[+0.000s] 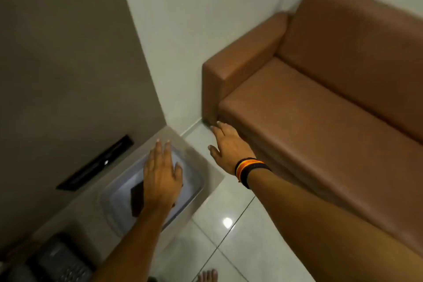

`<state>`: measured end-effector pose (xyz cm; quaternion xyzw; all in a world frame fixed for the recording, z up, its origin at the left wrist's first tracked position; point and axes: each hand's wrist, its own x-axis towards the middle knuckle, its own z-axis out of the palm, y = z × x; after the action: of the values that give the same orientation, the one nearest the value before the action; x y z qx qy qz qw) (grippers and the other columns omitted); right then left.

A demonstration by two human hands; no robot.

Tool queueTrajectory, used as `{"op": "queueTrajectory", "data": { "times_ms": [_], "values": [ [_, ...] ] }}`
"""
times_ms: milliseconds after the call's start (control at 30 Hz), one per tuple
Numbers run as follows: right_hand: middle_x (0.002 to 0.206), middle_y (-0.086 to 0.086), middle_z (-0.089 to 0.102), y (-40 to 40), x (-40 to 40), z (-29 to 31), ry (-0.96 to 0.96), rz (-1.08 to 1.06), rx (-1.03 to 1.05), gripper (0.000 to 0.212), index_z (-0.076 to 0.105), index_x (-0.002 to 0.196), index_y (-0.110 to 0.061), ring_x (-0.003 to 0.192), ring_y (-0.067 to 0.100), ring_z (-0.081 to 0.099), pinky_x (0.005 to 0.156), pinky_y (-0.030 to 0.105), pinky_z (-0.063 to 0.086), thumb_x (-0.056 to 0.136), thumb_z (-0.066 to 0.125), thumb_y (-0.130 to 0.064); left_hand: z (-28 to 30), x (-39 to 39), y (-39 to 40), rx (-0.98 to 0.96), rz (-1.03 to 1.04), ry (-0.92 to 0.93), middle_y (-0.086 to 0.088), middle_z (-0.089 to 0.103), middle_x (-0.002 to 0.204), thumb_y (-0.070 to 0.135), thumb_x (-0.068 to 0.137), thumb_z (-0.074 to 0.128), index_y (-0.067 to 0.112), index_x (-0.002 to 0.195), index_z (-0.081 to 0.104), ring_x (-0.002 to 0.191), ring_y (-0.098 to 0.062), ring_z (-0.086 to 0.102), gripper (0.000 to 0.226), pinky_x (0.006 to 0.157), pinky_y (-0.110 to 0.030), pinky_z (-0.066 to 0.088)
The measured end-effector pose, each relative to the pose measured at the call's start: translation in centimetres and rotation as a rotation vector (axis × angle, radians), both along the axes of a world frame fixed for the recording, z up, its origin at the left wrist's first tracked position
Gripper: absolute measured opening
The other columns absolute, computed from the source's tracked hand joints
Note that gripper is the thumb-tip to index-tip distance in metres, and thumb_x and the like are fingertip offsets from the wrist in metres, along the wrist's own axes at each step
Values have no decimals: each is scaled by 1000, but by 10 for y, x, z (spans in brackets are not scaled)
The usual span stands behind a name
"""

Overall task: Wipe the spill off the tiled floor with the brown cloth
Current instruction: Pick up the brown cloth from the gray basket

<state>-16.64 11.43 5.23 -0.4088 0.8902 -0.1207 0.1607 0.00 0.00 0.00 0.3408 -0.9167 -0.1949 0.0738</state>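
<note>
Table (91,201) at left is carrying a clear tray (196,181) with the brown cloth (136,199) inside; left hand (160,181) is hovering flat and open over it, gripping nothing. Right hand (229,144) is spreading open, empty, near the sofa (309,110) base above the tiled floor (240,236).

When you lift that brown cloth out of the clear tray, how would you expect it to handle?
The brown cloth lies flat and folded in the tray, so it probably droops when lifted. It looks thin, likely light. The left hand hovers open above it.

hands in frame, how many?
2. Left hand over the brown cloth in the clear tray; right hand by the sofa base.
</note>
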Motion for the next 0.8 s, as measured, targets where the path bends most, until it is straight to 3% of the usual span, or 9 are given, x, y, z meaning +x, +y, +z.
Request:
{"op": "queueTrajectory", "data": {
  "times_ms": [67,167,267,367,500,600,800],
  "values": [
    [152,8,40,-23,18,-49,-130,10,53,53,38,146,-15,141,26,35,110,45,44,97,50,-31,-49,25,-13,188,192,15,-24,51,155,28,103,53,3,154,44,142,-40,52,58,114,-54,46],
    [139,8,55,-50,51,-119,-312,-18,136,45,50,138,-16,126,29,52,106,42,47,96,53,-31,-113,60,-30,421,472,-92,-23,50,155,27,103,58,5,156,40,141,-41,50,60,114,-54,45],
    [131,13,61,-80,73,-172,-443,-81,159,40,57,131,-15,120,34,58,104,42,49,95,58,-33,-151,72,-47,493,634,-198,-29,46,154,34,100,62,1,157,35,137,-49,49,71,108,-57,46],
    [132,16,59,-104,91,-218,-513,-122,213,47,53,133,-10,122,36,55,103,40,48,92,63,-31,-184,77,-59,566,770,-254,-31,43,155,42,95,67,-2,156,32,137,-51,47,83,109,-58,46],
    [134,17,51,-120,109,-257,-419,-211,182,63,44,137,-9,126,38,45,104,46,44,86,70,-36,-209,77,-62,543,844,-286,-29,46,153,48,90,71,-2,153,37,136,-49,49,87,106,-56,47],
    [121,14,61,-127,118,-267,-354,-219,197,56,51,126,-10,116,38,53,98,48,44,80,73,-34,-214,69,-64,535,856,-235,-28,58,141,41,90,73,-3,141,53,125,-47,59,70,102,-54,52],
    [104,14,69,-119,110,-254,-736,-513,-56,28,65,103,-10,94,33,66,82,43,60,77,68,-22,-195,47,-50,514,796,57,-22,68,123,23,94,66,2,124,65,106,-36,68,37,83,-41,54]
  ]
}}
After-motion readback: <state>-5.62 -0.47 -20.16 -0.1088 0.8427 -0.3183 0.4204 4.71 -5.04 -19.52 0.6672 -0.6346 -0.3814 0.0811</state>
